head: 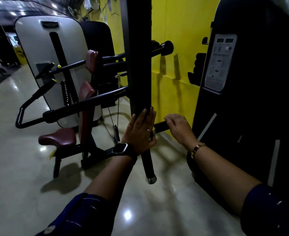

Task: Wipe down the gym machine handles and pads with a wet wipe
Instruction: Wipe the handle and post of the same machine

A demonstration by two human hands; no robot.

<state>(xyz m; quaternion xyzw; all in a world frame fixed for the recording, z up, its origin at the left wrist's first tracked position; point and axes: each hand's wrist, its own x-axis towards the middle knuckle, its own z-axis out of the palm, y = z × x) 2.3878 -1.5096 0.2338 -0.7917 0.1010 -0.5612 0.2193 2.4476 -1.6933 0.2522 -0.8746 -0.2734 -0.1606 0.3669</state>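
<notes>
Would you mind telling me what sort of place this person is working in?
Most likely a gym: a maroon padded machine seat, a black handle that the right hand grips, and an instruction placard on a machine.

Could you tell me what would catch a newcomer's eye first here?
The two hands at centre: the left hand lies flat on the black upright pad, the right hand curls over a black handle. Behind glows a yellow wall; a maroon seat stands left.

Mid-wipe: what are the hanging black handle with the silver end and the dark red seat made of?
Black cylindrical handle: matte, little glare, likely rubber or foam sleeve. Silver end cap: bright highlights, polished metal. Dark red saddle seat: smooth, soft sheen, probably vinyl padding.
</notes>
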